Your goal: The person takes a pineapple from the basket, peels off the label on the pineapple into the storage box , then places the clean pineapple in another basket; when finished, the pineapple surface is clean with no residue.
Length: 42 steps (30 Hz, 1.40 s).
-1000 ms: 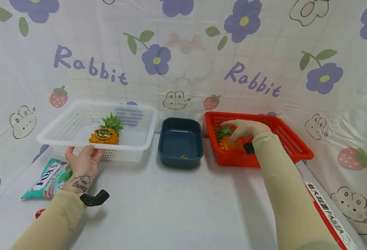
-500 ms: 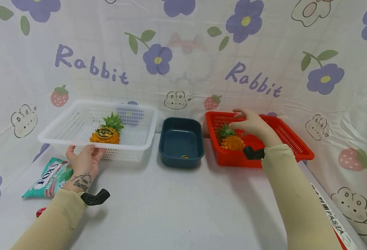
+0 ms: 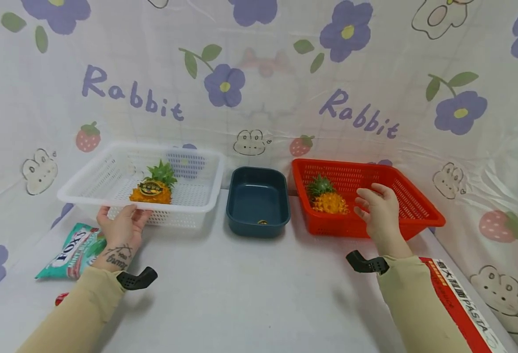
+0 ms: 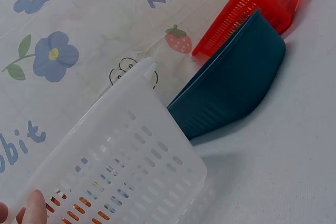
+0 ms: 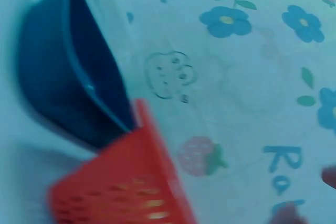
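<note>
My left hand (image 3: 121, 228) grips the front rim of the white plastic basket (image 3: 193, 208), with fingertips at the rim in the left wrist view. A small pineapple (image 3: 152, 190) with a round dark label lies inside that basket, its leaves pointing back. My right hand (image 3: 379, 213) hovers at the front side of the red plastic basket (image 3: 422, 208), fingers loosely bent and holding nothing. Another small pineapple (image 3: 329, 202) lies at the left end of the red basket. In the right wrist view only blurred fingertips (image 5: 329, 177) show at the edge.
Between the baskets stands a dark blue bin (image 3: 258, 229) with a small label piece (image 3: 262, 222) at its bottom front. A green Fox's candy bag (image 3: 70, 252) and a small red item (image 3: 61, 298) lie at left. A red pasta box (image 3: 459, 299) lies under the right forearm.
My right hand has left the pineapple in the red basket and drawn back to the right and toward me, uncovering the fruit. The left hand keeps its place on the white basket.
</note>
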Motion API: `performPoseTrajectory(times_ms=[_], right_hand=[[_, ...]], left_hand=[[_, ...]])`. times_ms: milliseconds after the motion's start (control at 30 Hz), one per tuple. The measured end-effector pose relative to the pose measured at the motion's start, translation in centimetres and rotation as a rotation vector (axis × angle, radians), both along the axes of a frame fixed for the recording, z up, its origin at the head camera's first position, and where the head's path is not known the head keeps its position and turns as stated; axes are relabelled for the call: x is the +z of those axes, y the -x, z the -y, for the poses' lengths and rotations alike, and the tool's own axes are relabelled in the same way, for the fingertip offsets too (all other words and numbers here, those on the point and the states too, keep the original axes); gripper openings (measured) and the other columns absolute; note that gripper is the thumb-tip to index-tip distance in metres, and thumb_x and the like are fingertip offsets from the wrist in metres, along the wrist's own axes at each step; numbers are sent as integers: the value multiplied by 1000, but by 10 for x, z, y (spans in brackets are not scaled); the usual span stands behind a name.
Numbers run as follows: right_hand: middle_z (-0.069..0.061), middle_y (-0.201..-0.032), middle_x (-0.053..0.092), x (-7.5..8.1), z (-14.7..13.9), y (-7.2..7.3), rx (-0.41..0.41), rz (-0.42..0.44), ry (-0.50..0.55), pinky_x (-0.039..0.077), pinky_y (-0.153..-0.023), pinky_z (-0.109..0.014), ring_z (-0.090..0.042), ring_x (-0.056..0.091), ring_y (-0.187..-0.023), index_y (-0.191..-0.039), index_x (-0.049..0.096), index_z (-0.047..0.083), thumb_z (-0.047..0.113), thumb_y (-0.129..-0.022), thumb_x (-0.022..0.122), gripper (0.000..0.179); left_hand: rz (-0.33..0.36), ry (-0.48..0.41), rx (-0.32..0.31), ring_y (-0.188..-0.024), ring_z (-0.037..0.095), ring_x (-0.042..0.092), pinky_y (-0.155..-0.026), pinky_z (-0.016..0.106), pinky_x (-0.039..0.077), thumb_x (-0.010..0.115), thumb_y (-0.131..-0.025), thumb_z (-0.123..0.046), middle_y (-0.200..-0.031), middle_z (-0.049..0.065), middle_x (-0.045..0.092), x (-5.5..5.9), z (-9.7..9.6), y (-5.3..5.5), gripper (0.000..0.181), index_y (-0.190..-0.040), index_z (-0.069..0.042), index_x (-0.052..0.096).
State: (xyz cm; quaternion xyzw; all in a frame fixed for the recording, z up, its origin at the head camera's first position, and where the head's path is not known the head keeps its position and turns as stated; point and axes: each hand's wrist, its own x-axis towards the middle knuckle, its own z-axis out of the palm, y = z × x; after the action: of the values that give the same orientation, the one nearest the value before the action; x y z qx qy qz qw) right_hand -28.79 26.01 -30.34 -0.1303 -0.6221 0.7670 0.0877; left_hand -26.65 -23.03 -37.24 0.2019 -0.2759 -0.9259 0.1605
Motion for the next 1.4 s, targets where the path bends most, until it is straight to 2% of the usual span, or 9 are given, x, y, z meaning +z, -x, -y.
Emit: performPoseTrajectory(times_ms=[133, 300, 367, 467, 567, 733, 1000, 1267, 1400], right_hand=[[4, -106, 43, -22, -4, -6, -154, -8, 201, 51, -71, -22, -15, 51, -83, -112, 37, 22, 22, -80, 73, 48], [4, -100, 36, -43, -13, -7, -301, 14, 506, 44, -57, -22, -15, 43, -72, -97, 35, 20, 10, -82, 69, 38], [4, -99, 34, -50, -17, -7, -332, 36, 621, 42, -57, -22, -14, 40, -76, -95, 33, 19, 9, -84, 67, 37], [5, -100, 35, -60, -24, -7, -343, 69, 701, 46, -66, -22, -14, 40, -86, -96, 35, 19, 11, -85, 65, 33], [6, -104, 36, -66, -31, -8, -314, 85, 719, 48, -77, -24, -15, 41, -95, -98, 37, 20, 14, -86, 65, 31], [8, -110, 36, -72, -36, -7, -273, 72, 730, 50, -84, -27, -15, 43, -105, -106, 37, 24, 12, -87, 63, 34], [5, -125, 32, -74, -37, 3, -244, -40, 738, 42, -99, -40, -20, 41, -117, -108, 31, 22, 7, -90, 56, 34], [4, -119, 34, -74, -37, 8, -234, -59, 743, 42, -96, -43, -21, 39, -123, -112, 31, 21, 6, -92, 52, 33], [4, -116, 35, -73, -36, 8, -237, -45, 754, 46, -93, -42, -19, 43, -115, -113, 30, 24, 7, -91, 54, 36]], left_hand=[[12, -4, -8, -125, 23, 40, -87, 40, 48, 53, -88, 7, -145, -2, 25, 1, 0, 0, 77, -134, -41, 15], [20, -4, -10, -125, 23, 40, -87, 39, 47, 53, -88, 6, -144, -2, 25, 2, 1, 1, 76, -133, -41, 15], [19, -7, -13, -125, 23, 40, -87, 39, 47, 52, -88, 7, -144, -2, 25, 2, 1, 1, 76, -134, -42, 15], [17, -6, -17, -125, 23, 40, -87, 38, 48, 52, -88, 6, -144, -2, 25, 2, 1, 1, 76, -134, -42, 15], [12, -3, -19, -126, 24, 39, -87, 39, 47, 52, -88, 7, -144, -2, 24, 1, 0, 0, 77, -135, -41, 15], [0, -3, -19, -126, 25, 39, -88, 41, 46, 53, -88, 7, -144, -1, 25, -1, 0, 0, 79, -136, -41, 14], [-5, -9, -22, -126, 24, 39, -88, 41, 46, 53, -88, 6, -144, -1, 25, -1, 0, 0, 77, -134, -42, 15], [-8, -23, -32, -128, 23, 38, -93, 42, 42, 55, -87, 5, -146, -4, 25, -2, 2, -1, 78, -133, -44, 15], [1, -23, -32, -127, 23, 39, -92, 42, 43, 55, -87, 5, -145, -4, 25, -1, 2, -1, 78, -133, -44, 15]])
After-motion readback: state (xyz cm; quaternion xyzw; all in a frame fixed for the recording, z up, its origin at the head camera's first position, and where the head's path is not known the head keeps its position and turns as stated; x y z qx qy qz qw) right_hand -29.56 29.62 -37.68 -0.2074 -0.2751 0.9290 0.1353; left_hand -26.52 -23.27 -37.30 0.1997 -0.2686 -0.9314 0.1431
